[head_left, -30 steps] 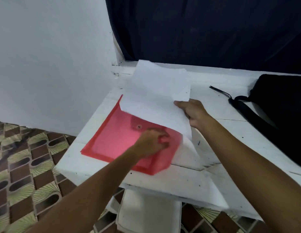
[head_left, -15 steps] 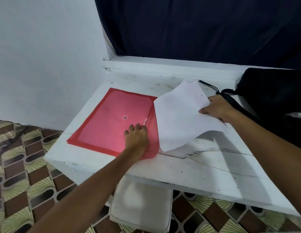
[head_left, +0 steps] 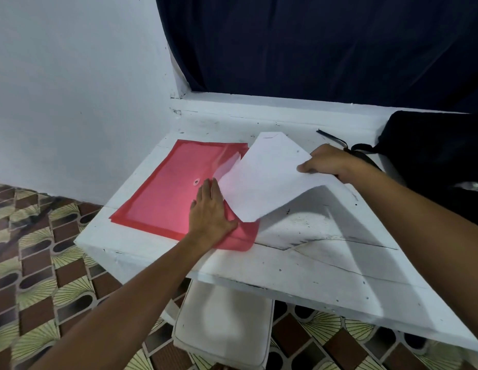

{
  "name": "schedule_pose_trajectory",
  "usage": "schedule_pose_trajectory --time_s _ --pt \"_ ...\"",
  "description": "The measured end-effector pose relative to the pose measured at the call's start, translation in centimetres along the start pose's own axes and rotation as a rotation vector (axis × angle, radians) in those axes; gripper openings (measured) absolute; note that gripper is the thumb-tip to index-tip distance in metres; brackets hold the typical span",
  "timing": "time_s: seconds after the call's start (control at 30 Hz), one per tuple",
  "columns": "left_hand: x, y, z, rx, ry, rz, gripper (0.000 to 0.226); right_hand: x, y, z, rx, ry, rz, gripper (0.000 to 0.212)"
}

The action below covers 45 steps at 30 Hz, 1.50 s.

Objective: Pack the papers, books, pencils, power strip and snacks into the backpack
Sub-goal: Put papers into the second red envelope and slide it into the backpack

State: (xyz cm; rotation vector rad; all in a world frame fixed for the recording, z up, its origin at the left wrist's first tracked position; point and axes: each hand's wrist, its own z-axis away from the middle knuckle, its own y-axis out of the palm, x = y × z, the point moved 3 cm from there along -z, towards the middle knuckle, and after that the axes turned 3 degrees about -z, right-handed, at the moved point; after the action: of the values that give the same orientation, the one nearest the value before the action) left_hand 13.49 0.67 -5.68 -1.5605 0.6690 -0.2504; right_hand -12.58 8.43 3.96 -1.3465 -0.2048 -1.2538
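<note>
Since 1 s ago: right hand (head_left: 330, 162) has pulled the white papers (head_left: 267, 180) off the red folder (head_left: 176, 188) and swung them to the right; they now hang tilted over the table w/ only the left edge overlapping the folder's flap. Left hand (head_left: 209, 212) was curled at the folder's right end, now lies flat w/ fingers straight, pressing it down. Folder has gone from bent up at the flap to flat on the table. In the last 0.5 s little more: papers sit a bit lower, closer to the left hand.
</note>
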Motion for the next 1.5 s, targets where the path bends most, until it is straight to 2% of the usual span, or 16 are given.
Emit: schedule_pose_trajectory --time_s 0.1,0.2,0.27,0.3,0.43,0.57,0.67,0.77,0.83,0.93,1.03,1.1,1.2,1.37,1.43,1.5 --pt "-0.1 -0.4 0.2 0.024 0.006 0.002 0.125 0.0 1.5 -0.7 -0.063 0.002 -0.068 0.019" --pt "-0.1 -0.6 0.3 0.027 0.046 0.015 0.114 -0.5 3.3 -1.4 -0.181 -0.013 -0.118 0.029" --pt "0.1 -0.8 0.3 0.062 0.082 0.074 0.116 -0.6 4.4 -1.7 -0.267 -0.054 -0.083 0.017" --pt "0.3 -1.1 0.2 0.1 0.102 0.123 0.122 -0.6 4.8 -1.8 -0.301 -0.077 -0.048 0.008" --pt "0.8 -3.1 0.0 0.357 0.197 0.161 0.125 -0.7 6.1 -2.2 -0.354 -0.078 -0.091 0.021" --pt "1.9 -5.1 -0.9 0.591 0.146 0.296 0.113 -0.5 7.3 -1.7 -0.283 -0.08 -0.264 0.022" --pt "2.2 -5.9 -1.8 0.529 0.068 0.453 0.089 0.6 8.2 -0.9 -0.089 -0.121 -0.338 0.016" --pt "1.7 -5.7 -2.1 0.401 0.05 0.386 0.071 1.7 9.4 -0.1 0.084 -0.125 -0.411 0.018" --pt "1.1 -5.5 -2.0 0.324 0.082 0.29 0.065 2.6 10.0 0.0 0.001 -0.218 -0.154 0.022" --pt "0.2 -5.5 -1.8 0.263 0.124 0.235 0.061 3.6 11.3 0.6 -0.254 -0.335 0.41 0.039" --pt "-0.6 -5.7 -1.6 0.22 0.165 0.22 0.062 4.2 13.2 0.9 -0.358 -0.455 0.55 0.052" --pt "-0.8 -5.7 -1.5 0.193 0.175 0.219 0.066 4.4 14.5 0.7 -0.339 -0.485 0.61 0.048" --pt "-1.2 -6.0 -1.0 0.154 0.205 0.243 0.063 3.7 14.9 0.0 -0.263 -0.345 0.288 0.03" --pt "-1.2 -6.1 -0.8 0.138 0.227 0.24 0.052 2.8 14.3 -1.2 -0.037 -0.062 -0.308 0.021" --pt "-1.0 -6.0 -1.1 0.102 0.207 0.237 0.048 3.0 14.6 -0.9 0.103 0.022 -0.466 0.014" --pt "-0.8 -6.1 -1.6 0.079 0.177 0.243 0.045 3.0 14.4 -0.6 0.154 0.08 -0.49 0.015"
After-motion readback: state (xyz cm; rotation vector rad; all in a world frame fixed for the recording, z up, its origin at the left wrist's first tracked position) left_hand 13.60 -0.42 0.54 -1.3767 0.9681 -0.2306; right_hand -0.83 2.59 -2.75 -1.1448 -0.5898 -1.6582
